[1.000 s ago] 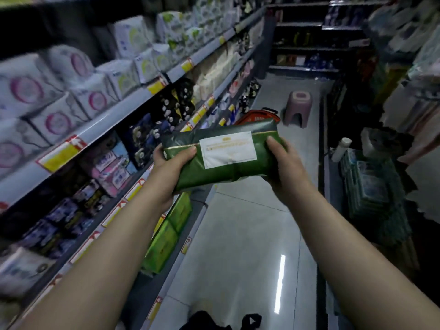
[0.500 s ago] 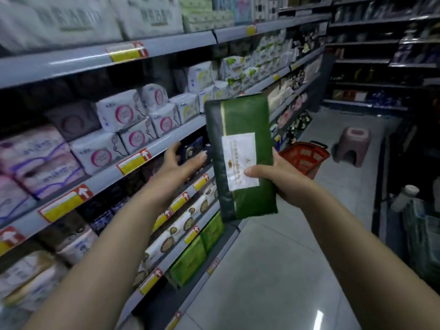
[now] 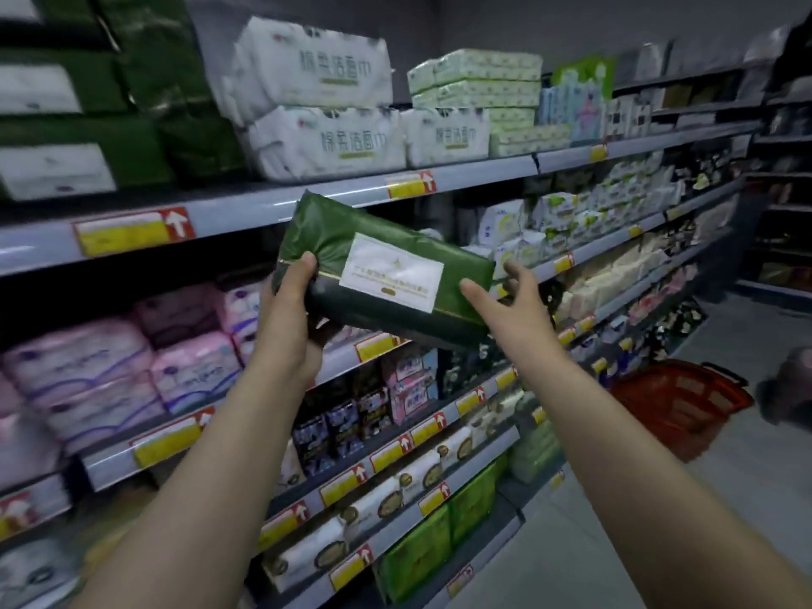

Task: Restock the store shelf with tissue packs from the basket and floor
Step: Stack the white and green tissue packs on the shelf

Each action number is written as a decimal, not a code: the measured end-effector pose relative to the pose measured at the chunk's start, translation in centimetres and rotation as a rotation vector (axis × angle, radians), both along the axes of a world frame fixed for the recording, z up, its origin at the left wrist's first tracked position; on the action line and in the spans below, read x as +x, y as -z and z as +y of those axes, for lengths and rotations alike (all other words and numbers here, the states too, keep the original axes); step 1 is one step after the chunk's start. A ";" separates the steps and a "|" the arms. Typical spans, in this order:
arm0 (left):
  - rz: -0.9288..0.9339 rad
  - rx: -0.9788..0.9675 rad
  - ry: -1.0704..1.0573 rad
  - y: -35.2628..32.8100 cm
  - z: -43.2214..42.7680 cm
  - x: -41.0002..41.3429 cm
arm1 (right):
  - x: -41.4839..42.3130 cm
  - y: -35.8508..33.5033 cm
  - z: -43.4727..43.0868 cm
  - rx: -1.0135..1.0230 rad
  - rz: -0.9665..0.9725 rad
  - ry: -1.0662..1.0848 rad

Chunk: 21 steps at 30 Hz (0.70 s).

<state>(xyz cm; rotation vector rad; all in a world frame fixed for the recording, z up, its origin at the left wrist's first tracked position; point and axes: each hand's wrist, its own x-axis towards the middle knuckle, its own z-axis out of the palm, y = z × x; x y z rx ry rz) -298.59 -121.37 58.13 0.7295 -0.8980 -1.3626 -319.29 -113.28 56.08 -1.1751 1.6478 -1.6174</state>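
Note:
A dark green tissue pack (image 3: 378, 274) with a white label is held lengthwise in front of the shelves, tilted down to the right, just below the upper shelf's edge (image 3: 479, 175). My left hand (image 3: 290, 309) grips its left end, fingers curled over the top. My right hand (image 3: 505, 296) is at the right end with fingers spread and fairly straight, the thumb touching the pack. Matching green packs (image 3: 88, 103) are stacked on the upper shelf at far left. The red basket (image 3: 676, 402) stands on the floor to the right.
White tissue packs (image 3: 316, 98) and pale green ones (image 3: 479, 81) fill the upper shelf to the right of the green stack. Lower shelves hold pink, white and dark packets. A stool (image 3: 786, 389) shows blurred at the right edge on the grey floor.
The pack has turned from upright to lengthwise and risen toward the upper shelf. My left hand, open before, now grips its left end; my right hand has loosened its hold.

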 end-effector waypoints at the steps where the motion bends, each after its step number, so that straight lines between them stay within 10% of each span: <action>1: 0.014 -0.005 -0.019 -0.4 0.0 0.7 | 1.0 0.3 -0.8 -0.011 -0.169 -0.101; 21: -0.683 -0.557 -0.671 -10.8 -0.1 18.9 | 16.7 -14.2 -11.5 -0.460 0.020 -0.423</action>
